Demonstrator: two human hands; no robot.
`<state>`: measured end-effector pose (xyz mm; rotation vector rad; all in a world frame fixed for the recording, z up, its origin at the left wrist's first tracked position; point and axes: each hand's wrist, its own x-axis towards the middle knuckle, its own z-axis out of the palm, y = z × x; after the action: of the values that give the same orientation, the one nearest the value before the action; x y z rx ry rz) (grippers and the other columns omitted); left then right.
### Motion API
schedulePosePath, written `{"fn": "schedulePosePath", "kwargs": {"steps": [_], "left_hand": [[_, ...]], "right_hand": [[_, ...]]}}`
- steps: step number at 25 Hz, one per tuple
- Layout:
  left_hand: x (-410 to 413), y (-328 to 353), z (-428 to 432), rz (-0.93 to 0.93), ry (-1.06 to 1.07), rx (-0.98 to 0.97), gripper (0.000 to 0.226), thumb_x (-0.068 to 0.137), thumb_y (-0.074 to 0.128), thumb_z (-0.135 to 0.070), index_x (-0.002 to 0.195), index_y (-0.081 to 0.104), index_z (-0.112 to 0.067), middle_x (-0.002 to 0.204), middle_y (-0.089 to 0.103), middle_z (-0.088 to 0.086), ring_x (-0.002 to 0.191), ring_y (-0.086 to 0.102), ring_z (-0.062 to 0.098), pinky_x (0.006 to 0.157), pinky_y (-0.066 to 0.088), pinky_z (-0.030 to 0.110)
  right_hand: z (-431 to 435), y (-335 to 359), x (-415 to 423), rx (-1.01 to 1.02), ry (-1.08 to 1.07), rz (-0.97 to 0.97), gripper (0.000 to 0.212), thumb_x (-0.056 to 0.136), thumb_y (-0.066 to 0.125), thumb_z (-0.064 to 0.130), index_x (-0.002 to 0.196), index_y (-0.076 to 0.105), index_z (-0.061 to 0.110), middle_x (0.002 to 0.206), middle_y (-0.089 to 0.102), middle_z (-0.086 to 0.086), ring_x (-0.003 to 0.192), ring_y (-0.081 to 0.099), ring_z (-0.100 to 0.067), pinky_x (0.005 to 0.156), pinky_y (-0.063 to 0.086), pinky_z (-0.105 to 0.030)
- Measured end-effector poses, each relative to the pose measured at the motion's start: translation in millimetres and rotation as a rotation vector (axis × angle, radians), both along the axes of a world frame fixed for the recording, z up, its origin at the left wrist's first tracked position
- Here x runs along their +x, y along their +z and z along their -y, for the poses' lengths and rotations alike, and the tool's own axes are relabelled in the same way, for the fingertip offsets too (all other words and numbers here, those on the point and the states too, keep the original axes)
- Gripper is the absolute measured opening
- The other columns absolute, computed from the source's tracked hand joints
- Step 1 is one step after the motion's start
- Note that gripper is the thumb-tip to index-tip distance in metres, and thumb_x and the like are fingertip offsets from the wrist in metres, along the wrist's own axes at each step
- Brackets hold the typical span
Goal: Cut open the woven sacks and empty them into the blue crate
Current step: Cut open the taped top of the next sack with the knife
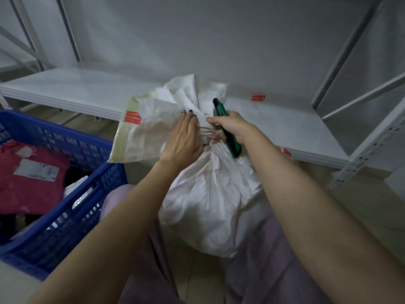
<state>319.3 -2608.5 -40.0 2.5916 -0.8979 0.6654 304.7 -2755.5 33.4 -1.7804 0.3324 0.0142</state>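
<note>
A full white woven sack [210, 205] stands on the floor between my knees, its neck bunched and tied with a cord [206, 131]. My left hand [186, 139] grips the gathered neck just left of the tie. My right hand [230, 128] holds a green utility knife [223, 115], black tip pointing up and away, and its fingers touch the cord. The sack's loose top flap, with a red label [132, 117], flops to the left. The blue crate [72, 194] sits at the lower left with a pink mailer [28, 185] and other parcels inside.
A low white shelf board [76, 88] runs behind the sack, with a small red item [258, 97] lying on it. White metal shelving uprights [370, 145] stand at the right and far left. My legs in lilac trousers [263, 270] flank the sack.
</note>
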Motion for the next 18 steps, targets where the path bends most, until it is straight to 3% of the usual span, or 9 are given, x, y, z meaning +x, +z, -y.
{"fn": "schedulePosePath", "kwargs": {"steps": [4, 7, 9, 11, 13, 16, 18], "left_hand": [[19.4, -28.4, 7.3, -0.024, 0.003, 0.113, 0.071, 0.083, 0.063, -0.022, 0.142, 0.031, 0.000, 0.151, 0.028, 0.018, 0.139, 0.027, 0.034, 0.109, 0.027, 0.046], [37.0, -53.1, 4.2, 0.000, -0.043, 0.302, 0.085, 0.078, 0.068, -0.038, 0.147, 0.026, -0.010, 0.155, 0.022, 0.009, 0.143, 0.021, 0.026, 0.108, 0.023, 0.046], [46.9, -64.4, 5.8, 0.069, -0.085, 0.366, 0.087, 0.070, 0.073, -0.041, 0.142, 0.037, -0.009, 0.150, 0.034, 0.009, 0.139, 0.031, 0.026, 0.103, 0.029, 0.047], [58.6, -62.9, 16.4, 0.193, -0.118, 0.387, 0.059, 0.077, 0.055, -0.037, 0.127, 0.055, -0.006, 0.134, 0.054, 0.012, 0.126, 0.050, 0.027, 0.092, 0.029, 0.039], [72.4, -49.7, 23.6, 0.240, -0.154, 0.434, 0.050, 0.076, 0.038, -0.030, 0.110, 0.063, -0.004, 0.114, 0.065, 0.013, 0.109, 0.061, 0.027, 0.082, 0.028, 0.036], [80.2, -32.1, 5.9, 0.132, -0.176, 0.475, 0.046, 0.068, 0.059, -0.029, 0.110, 0.062, -0.011, 0.106, 0.067, 0.006, 0.101, 0.062, 0.026, 0.079, 0.038, 0.037], [81.5, -25.8, -6.1, 0.065, -0.129, 0.546, 0.052, 0.066, 0.064, -0.033, 0.115, 0.060, -0.018, 0.108, 0.066, 0.002, 0.104, 0.059, 0.025, 0.081, 0.038, 0.036]], "right_hand": [[19.9, -38.6, 13.3, -0.086, 0.036, -0.098, 0.021, 0.089, 0.066, 0.020, 0.085, 0.047, 0.012, 0.069, 0.057, -0.006, 0.039, 0.058, -0.014, 0.034, 0.036, -0.019], [25.4, -72.3, 23.9, 0.061, 0.048, -0.163, 0.016, 0.090, 0.064, 0.018, 0.082, 0.051, 0.012, 0.063, 0.053, -0.005, 0.039, 0.053, -0.015, 0.037, 0.036, -0.020], [28.3, -93.4, 31.6, 0.215, 0.022, -0.213, 0.014, 0.090, 0.063, 0.014, 0.081, 0.052, 0.012, 0.056, 0.051, -0.004, 0.037, 0.049, -0.013, 0.037, 0.035, -0.018], [28.4, -106.2, 44.0, 0.355, -0.033, -0.260, 0.016, 0.091, 0.060, 0.014, 0.078, 0.051, 0.012, 0.052, 0.049, -0.003, 0.033, 0.046, -0.011, 0.035, 0.033, -0.015], [27.9, -110.5, 56.9, 0.401, -0.078, -0.281, 0.013, 0.092, 0.059, 0.014, 0.080, 0.052, 0.012, 0.058, 0.051, -0.004, 0.032, 0.045, -0.009, 0.034, 0.032, -0.015], [26.2, -101.4, 50.1, 0.444, -0.031, -0.289, 0.006, 0.089, 0.061, 0.011, 0.091, 0.056, 0.009, 0.070, 0.056, -0.009, 0.034, 0.045, -0.008, 0.035, 0.034, -0.015], [26.4, -92.8, 34.5, 0.445, -0.032, -0.266, 0.019, 0.087, 0.063, 0.010, 0.105, 0.061, 0.005, 0.085, 0.062, -0.014, 0.035, 0.044, -0.006, 0.037, 0.035, -0.014]]}}
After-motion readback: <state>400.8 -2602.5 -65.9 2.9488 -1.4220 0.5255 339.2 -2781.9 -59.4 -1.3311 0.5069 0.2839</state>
